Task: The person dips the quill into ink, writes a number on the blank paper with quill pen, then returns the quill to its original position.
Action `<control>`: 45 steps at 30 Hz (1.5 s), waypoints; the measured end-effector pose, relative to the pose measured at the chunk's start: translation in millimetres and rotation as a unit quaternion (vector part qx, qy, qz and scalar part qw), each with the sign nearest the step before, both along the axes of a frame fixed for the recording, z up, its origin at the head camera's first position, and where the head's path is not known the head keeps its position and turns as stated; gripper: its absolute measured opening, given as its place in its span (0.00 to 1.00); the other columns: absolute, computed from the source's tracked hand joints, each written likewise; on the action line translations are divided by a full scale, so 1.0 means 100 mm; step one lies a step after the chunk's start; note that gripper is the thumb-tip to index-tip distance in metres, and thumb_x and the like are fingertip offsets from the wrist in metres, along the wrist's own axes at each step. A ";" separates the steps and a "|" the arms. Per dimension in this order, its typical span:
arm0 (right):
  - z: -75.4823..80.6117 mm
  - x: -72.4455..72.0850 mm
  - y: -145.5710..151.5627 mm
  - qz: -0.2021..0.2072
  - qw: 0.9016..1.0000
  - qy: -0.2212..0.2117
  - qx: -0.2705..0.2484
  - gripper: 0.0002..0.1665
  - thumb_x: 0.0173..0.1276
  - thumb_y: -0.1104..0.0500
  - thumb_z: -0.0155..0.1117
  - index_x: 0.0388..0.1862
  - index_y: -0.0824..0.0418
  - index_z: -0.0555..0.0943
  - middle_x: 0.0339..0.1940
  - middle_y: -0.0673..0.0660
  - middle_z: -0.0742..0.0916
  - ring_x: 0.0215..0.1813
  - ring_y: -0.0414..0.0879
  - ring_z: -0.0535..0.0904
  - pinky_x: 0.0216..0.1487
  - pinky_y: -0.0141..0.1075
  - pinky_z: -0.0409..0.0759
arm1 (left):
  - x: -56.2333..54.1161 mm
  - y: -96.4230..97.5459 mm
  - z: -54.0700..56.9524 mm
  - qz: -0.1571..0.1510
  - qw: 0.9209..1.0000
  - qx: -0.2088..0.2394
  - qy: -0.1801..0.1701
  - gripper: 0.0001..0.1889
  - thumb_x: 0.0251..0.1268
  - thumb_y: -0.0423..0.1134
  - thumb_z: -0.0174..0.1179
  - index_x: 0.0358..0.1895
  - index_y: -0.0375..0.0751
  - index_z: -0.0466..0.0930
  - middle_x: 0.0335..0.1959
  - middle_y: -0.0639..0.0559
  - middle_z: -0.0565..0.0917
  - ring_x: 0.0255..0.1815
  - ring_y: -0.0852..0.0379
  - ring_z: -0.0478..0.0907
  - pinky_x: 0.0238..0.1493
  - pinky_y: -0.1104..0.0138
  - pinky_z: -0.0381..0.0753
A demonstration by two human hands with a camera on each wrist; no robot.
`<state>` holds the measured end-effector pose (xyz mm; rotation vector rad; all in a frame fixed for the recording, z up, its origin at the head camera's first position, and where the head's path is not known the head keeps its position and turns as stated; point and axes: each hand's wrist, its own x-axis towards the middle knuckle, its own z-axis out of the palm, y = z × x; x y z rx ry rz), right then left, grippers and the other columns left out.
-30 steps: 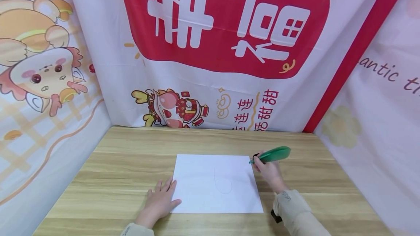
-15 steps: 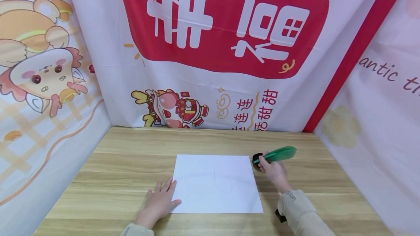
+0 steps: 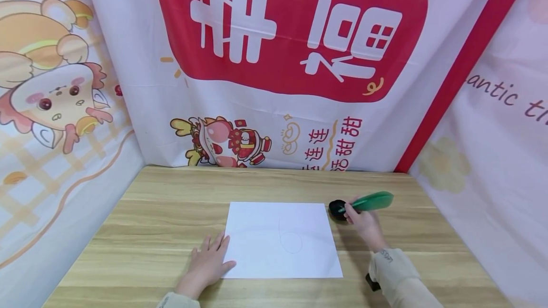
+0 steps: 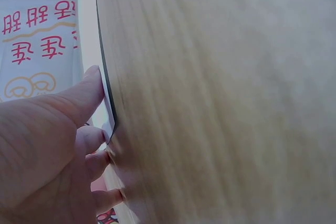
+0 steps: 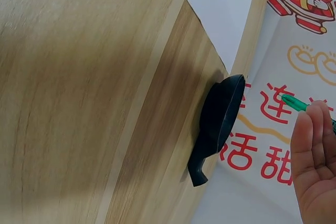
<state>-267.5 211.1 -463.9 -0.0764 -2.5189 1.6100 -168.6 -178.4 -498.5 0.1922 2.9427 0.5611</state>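
Note:
In the head view my left hand lies flat over the left edge of a white sheet of paper, fingers extended. The left wrist view shows its thumb resting on the paper's edge. My right hand pinches a green feather pen beyond the paper's right side. A thin faint line, curling into a loop like a 6, marks the sheet. Below the pen's tip, and apart from it, sits a small black dish with a stubby curved handle on the table.
The wood-grain table runs back to a white cloth wall with a red printed panel. Printed cloths hang at the left and right. A black device sits below my right sleeve.
My right hand has moved right with the feather pen, away from the paper's corner, and more of the black dish shows. The left hand and the paper stay in place.

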 end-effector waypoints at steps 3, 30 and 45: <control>0.00 -0.01 0.04 -0.003 1.000 0.001 0.007 0.07 0.67 0.62 0.55 0.37 0.68 0.74 0.23 0.58 0.82 0.27 0.52 0.79 0.31 0.44 0.81 | -0.01 0.00 -0.01 -0.002 1.000 -0.002 0.002 0.36 0.61 0.51 0.57 0.67 0.33 0.61 0.69 0.36 0.55 0.66 0.28 0.46 0.56 0.30 0.43; 0.06 0.04 0.31 -0.008 1.000 0.000 0.029 0.09 0.69 0.62 0.53 0.41 0.69 0.74 0.29 0.65 0.82 0.26 0.44 0.76 0.24 0.31 0.75 | -0.02 0.01 0.00 -0.008 1.000 -0.005 0.002 0.36 0.60 0.52 0.57 0.66 0.33 0.61 0.69 0.35 0.55 0.66 0.27 0.45 0.55 0.30 0.43; 0.07 0.04 0.38 -0.018 0.999 0.006 0.043 0.10 0.69 0.62 0.52 0.41 0.70 0.74 0.30 0.64 0.82 0.30 0.45 0.78 0.29 0.29 0.76 | 0.00 0.00 0.01 -0.010 1.000 -0.005 0.009 0.36 0.60 0.52 0.57 0.66 0.32 0.61 0.69 0.35 0.55 0.66 0.27 0.46 0.55 0.30 0.45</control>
